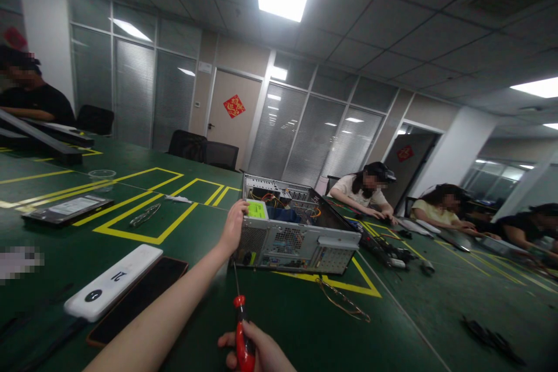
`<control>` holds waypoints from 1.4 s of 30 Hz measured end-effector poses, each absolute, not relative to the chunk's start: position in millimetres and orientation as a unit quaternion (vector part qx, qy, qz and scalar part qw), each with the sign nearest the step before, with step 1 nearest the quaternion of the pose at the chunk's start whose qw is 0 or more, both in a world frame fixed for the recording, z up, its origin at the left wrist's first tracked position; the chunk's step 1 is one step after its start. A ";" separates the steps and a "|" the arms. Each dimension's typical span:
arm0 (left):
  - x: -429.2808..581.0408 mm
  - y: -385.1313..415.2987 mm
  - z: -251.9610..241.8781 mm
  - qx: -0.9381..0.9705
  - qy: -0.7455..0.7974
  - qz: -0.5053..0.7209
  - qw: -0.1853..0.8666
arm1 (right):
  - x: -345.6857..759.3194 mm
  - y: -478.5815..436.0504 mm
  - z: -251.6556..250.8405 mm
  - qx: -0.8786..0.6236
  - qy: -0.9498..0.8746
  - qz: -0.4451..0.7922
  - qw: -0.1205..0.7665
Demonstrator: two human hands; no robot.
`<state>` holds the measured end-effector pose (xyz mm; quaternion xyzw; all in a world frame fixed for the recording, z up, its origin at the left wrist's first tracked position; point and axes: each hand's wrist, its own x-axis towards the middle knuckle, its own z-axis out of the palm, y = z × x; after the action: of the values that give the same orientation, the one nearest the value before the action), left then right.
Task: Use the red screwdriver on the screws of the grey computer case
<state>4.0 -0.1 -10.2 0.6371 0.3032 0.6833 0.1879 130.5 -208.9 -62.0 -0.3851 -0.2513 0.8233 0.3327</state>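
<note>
An opened desktop computer case (300,247) lies on the green table, its perforated rear panel facing me and its wires and parts showing inside. My left hand (235,226) grips the near left corner of the case, beside a box with a bright green label (256,210). In my right hand (264,349), below the case, is a red and black screwdriver (241,325). Its thin shaft points up toward the lower left corner of the case; whether the tip touches cannot be made out.
Left of my arm lie a white power bank-like device (115,282), a dark phone (139,296), a hard drive (67,209) and a clear plastic cup (102,177). Eyeglasses (344,300) rest in front of the case. Cables and parts (392,253) spread rightward, near several seated people.
</note>
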 end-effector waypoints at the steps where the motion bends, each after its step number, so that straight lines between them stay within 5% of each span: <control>1: 4.0 0.2 -10.5 0.637 0.303 0.683 0.187 | 130.0 -208.5 -61.9 -0.388 -0.238 0.826 0.332; 42: 6.4 3.2 -13.5 0.627 0.301 0.692 0.192 | 132.0 -208.8 -65.9 -0.376 -0.254 0.812 0.368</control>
<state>6.4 3.2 -13.5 0.6274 0.3011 0.6919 0.1925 132.0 -208.8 -65.9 -0.3762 -0.2539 0.8117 0.3676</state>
